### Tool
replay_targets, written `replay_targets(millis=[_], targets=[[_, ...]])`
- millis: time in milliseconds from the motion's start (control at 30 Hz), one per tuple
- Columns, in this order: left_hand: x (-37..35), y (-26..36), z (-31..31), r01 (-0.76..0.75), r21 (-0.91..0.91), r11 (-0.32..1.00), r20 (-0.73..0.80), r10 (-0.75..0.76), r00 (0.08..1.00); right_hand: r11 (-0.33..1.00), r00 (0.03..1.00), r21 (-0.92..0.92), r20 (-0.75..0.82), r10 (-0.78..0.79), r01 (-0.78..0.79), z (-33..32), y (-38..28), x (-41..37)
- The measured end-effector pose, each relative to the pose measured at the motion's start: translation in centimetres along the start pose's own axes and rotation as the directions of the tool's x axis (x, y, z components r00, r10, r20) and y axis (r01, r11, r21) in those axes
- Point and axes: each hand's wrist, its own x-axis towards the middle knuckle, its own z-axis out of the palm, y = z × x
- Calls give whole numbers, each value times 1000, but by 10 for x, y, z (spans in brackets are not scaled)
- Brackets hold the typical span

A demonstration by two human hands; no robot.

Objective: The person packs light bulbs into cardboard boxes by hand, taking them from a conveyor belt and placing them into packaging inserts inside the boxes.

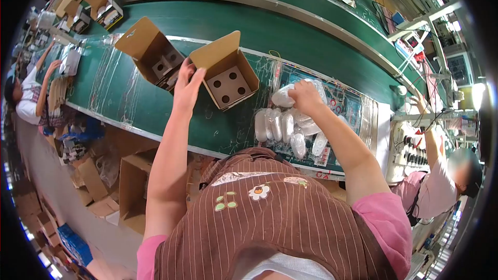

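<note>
White film-wrapped oblong packet [282, 96] lies pinched within the grip of the right hand [306, 95], at the edge of a similar heap [278, 126] on the green desk [207, 132]. Slick film may let it slip. Its long axis runs roughly crosswise, free end toward the open brown cardboard box [250, 72]; the left hand [188, 84] touches that box's edge, its hold unclear.

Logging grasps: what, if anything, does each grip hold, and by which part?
Right grip: a packet, by its right end. Left grip: at the right-hand box, on its left edge; whether it holds cannot be told.
</note>
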Motion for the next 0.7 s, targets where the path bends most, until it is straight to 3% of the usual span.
replay_targets(millis=[67,100,167,200,267,300,333,433,500,633,700], targets=[[6,0,6,116,332,936,-82,-94,992,1000,989,4,148,24,-25,-31,0,-8],[10,-17,0,38,469,883,-87,3,996,998,992,37,116,50,-54,-49,-1,-12],[4,-27,3,-111,664,739,-29,174,984,956,988,278,-88,123,-94,-106,-19,-27],[-5,-18,11,-138,695,706,-6,197,980,910,969,403,-171,178,-95,-129,-31,-32],[-20,-9,30,-51,617,786,-74,123,990,906,988,424,-137,75,-10,-163,-65,-30],[-25,-3,37,-34,697,717,-80,125,989,900,992,435,-125,27,30,-169,-82,-25],[-26,-5,39,-49,685,727,-81,143,986,937,976,316,-196,-92,152,-160,-92,-9],[-24,-16,38,-90,691,718,-67,187,980,994,985,88,150,-83,71,-148,-127,50],[-25,-14,38,-105,720,686,-49,201,978,998,976,21,211,-58,55,-124,-140,85],[-25,-17,36,-143,723,676,-28,235,972,986,973,-84,191,-126,145,-43,-142,124],[-27,-17,37,-158,721,674,-33,262,965,993,980,-15,162,-114,118,-26,-139,120]])
